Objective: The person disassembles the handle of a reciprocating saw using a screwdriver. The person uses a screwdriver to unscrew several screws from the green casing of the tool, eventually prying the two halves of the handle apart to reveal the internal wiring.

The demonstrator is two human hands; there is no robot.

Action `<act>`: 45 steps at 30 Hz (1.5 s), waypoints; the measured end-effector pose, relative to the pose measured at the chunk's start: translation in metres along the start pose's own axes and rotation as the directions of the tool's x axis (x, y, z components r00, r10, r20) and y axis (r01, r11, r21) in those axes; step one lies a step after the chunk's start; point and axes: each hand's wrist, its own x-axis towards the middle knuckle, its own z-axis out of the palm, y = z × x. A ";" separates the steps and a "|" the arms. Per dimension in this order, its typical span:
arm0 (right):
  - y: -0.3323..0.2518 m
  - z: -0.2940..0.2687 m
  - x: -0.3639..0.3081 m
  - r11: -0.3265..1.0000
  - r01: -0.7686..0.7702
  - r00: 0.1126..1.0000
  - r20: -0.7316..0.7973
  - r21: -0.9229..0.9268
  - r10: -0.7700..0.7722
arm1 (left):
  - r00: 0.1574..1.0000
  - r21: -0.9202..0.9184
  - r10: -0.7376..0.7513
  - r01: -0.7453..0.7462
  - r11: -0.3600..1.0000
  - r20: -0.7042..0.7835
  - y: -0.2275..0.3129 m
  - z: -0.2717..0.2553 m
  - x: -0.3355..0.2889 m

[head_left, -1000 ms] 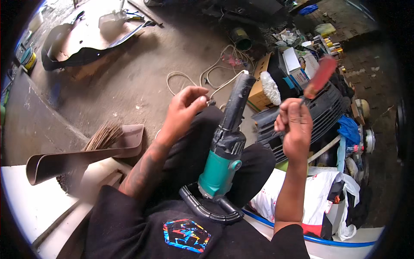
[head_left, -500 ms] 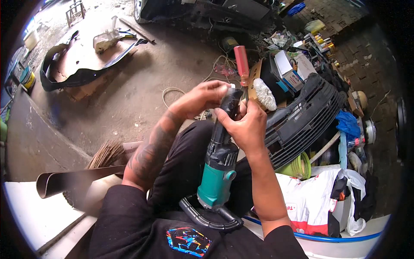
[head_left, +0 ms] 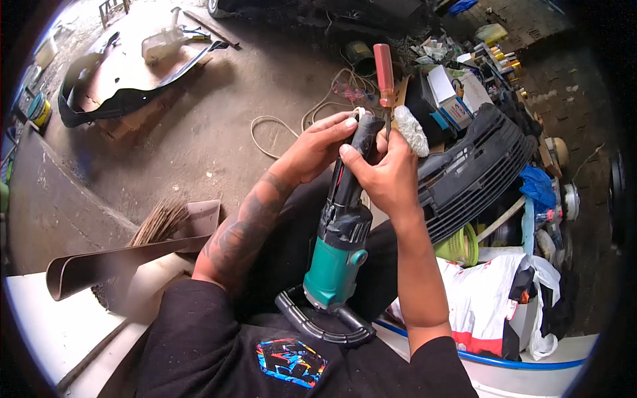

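Observation:
A green and black power polisher leans against my lap, its D-shaped handle resting by my shirt and its black grip pointing away from me. My left hand is closed at the far end of the grip, thumb and fingers against its left side beside a small whitish piece. On the other side, my right hand presses its thumb on the grip. A screwdriver with a red handle stands upright from the right hand's fingers, its shaft going down among them. The fingertips behind the grip are hidden.
A pale cable lies on the floor ahead. To the right are a white fluffy pad, a black car grille, a green basket and a white bag. A twig broom and brown dustpan lie left.
Both hands and the far end of the polisher's grip have shifted slightly right. My left hand's fingers have come lower around the grip's end. The screwdriver stays with my right hand.

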 end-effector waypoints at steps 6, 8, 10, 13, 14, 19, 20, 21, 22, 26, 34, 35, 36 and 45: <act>0.014 0.003 -0.002 0.938 -0.030 0.998 0.054 0.344 0.012 | 0.919 0.408 0.223 -0.076 0.910 -0.325 -0.022 0.005 -0.080; 0.023 0.005 -0.002 0.908 -0.045 0.997 0.077 0.416 0.014 | 0.880 0.559 0.302 -0.052 0.828 -0.365 -0.025 0.005 -0.099; 0.028 -0.004 -0.005 0.856 -0.185 0.981 0.149 0.484 0.127 | 0.930 0.559 0.229 -0.031 0.828 -0.287 -0.016 0.017 -0.106; 0.037 -0.023 -0.012 0.796 -0.175 0.984 0.084 0.579 0.155 | 0.937 0.617 0.239 -0.032 0.786 -0.256 0.002 0.025 -0.096; 0.039 -0.028 -0.017 0.734 -0.113 0.989 0.007 0.670 0.146 | 0.927 0.599 0.255 -0.042 0.799 -0.275 0.005 0.029 -0.094; 0.058 -0.058 -0.049 0.531 0.003 0.989 -0.082 0.848 0.126 | 0.946 0.535 0.098 0.088 0.840 -0.310 0.022 0.051 -0.081; 0.070 -0.060 -0.057 0.676 -0.135 0.989 0.058 0.724 0.136 | 0.940 0.573 0.100 0.111 0.812 -0.325 0.022 0.051 -0.082; 0.080 -0.060 -0.068 0.791 -0.255 0.966 0.190 0.557 0.178 | 0.937 0.609 0.101 0.133 0.782 -0.333 0.020 0.054 -0.081; 0.087 -0.053 -0.081 0.682 -0.441 0.897 0.298 0.584 0.326 | 0.920 0.562 0.085 0.159 0.812 -0.382 0.020 0.063 -0.081; 0.089 -0.013 -0.121 0.567 -0.497 0.867 0.399 0.657 0.298 | 0.894 0.539 0.099 0.172 0.824 -0.436 0.017 0.078 -0.078; 0.066 -0.016 -0.127 0.480 -0.505 0.863 0.411 0.717 0.295 | 0.861 0.671 0.048 0.358 0.649 -0.506 0.026 0.095 -0.059; 0.066 -0.014 -0.127 0.469 -0.503 0.864 0.412 0.726 0.289 | 0.866 0.697 0.060 0.357 0.622 -0.497 0.027 0.094 -0.059; 0.067 -0.013 -0.127 0.482 -0.474 0.881 0.393 0.737 0.264 | 0.869 0.715 0.068 0.356 0.601 -0.490 0.024 0.093 -0.059; 0.108 -0.010 -0.119 0.343 -0.265 0.963 0.226 0.901 0.149 | 0.879 0.653 0.159 0.201 0.730 -0.448 0.015 0.050 -0.072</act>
